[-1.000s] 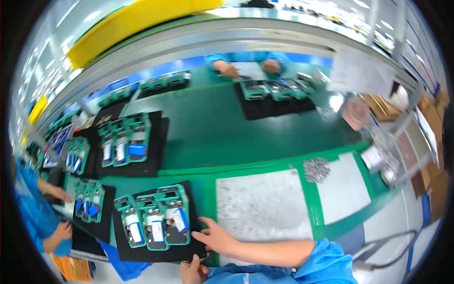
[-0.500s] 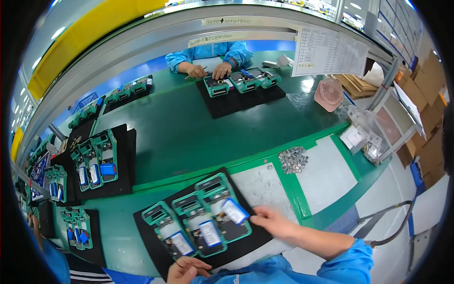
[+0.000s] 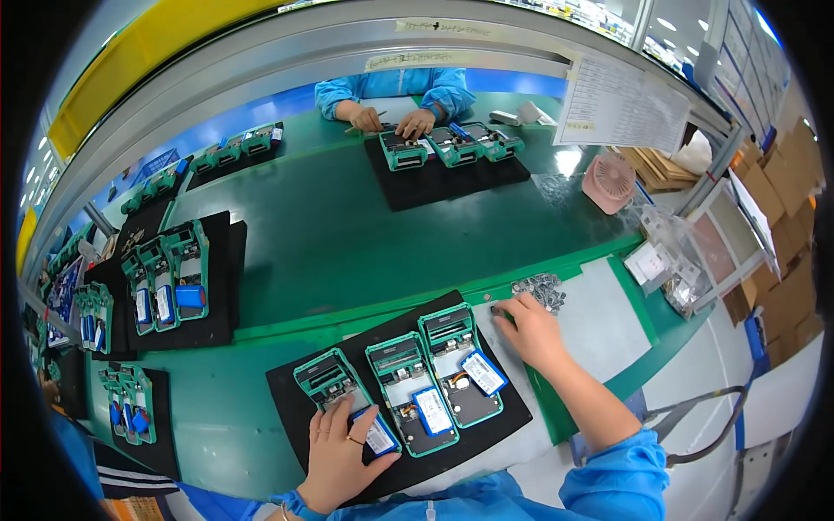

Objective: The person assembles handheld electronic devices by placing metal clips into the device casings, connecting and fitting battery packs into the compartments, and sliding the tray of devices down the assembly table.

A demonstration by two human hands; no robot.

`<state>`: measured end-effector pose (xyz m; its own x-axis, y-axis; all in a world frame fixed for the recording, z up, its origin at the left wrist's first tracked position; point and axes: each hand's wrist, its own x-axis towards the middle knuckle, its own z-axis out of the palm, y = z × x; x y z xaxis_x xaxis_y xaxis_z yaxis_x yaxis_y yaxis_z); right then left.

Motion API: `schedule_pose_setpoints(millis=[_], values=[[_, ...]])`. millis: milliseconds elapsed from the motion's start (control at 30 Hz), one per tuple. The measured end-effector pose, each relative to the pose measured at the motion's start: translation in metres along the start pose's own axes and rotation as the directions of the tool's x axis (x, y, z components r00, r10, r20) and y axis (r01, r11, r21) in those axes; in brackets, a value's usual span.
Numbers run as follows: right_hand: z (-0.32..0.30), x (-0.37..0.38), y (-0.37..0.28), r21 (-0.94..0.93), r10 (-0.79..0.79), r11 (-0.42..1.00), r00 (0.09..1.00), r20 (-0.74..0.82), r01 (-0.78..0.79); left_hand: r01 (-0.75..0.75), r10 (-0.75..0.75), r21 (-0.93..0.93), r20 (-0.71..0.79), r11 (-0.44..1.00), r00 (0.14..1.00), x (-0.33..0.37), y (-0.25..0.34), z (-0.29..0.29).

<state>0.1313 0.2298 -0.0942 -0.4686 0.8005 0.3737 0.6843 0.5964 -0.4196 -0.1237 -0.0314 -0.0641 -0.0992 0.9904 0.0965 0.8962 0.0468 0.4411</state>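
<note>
Three green device housings (image 3: 401, 373) lie side by side on a black foam mat (image 3: 512, 412), each with a blue-and-white battery pack (image 3: 432, 410) on it. My left hand (image 3: 340, 451) rests over the leftmost housing, fingers spread, with its battery pack (image 3: 375, 432) showing between thumb and forefinger. My right hand (image 3: 532, 334) reaches past the rightmost housing to the white sheet, beside a pile of small metal parts (image 3: 547, 291). Its thumb and forefinger pinch a small dark piece (image 3: 497, 311). The hand partly covers the pile.
More housings (image 3: 165, 278) lie on mats at the left. Across the green bench, a co-worker's hands (image 3: 413, 122) handle another set. A pink fan (image 3: 608, 181) and plastic bags (image 3: 665, 260) sit at the right. A metal frame with a hanging paper sheet (image 3: 621, 104) crosses above.
My right hand has left the rightmost battery pack and moved up to the small parts. My left hand has come up from the mat's near edge onto the leftmost housing. The mat has turned and shifted right.
</note>
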Motion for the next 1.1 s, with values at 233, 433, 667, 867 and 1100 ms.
schedule_pose_setpoints(millis=[233, 433, 667, 867, 1100], values=[[0.025, 0.016, 0.013, -0.147, -0.08, 0.987, 0.995, -0.067, 0.069, -0.061, 0.042, -0.199, -0.098, 0.978, 0.994, -0.013, -0.012, 0.01], [0.003, 0.008, 0.004, 0.094, 0.307, 0.936, 0.916, 0.258, -0.34, -0.003, -0.126, -0.542, -0.202, 0.841, 0.971, -0.056, -0.05, -0.004], [-0.011, -0.001, 0.004, -0.022, -0.185, 0.982, 0.976, 0.115, 0.188, 0.112, -0.396, -0.73, -0.229, 0.674, 0.889, -0.037, -0.066, -0.011], [-0.001, 0.006, 0.0, -0.368, -0.273, 0.843, 0.902, 0.335, 0.392, 0.143, -0.453, -0.894, -0.073, 0.424, 0.888, 0.024, -0.078, 0.0], [-0.016, 0.033, -0.033, -0.507, -0.068, 0.752, 0.814, 0.577, 0.422, 0.008, -0.444, -0.962, -0.119, 0.273, 0.888, 0.034, -0.082, 0.012]])
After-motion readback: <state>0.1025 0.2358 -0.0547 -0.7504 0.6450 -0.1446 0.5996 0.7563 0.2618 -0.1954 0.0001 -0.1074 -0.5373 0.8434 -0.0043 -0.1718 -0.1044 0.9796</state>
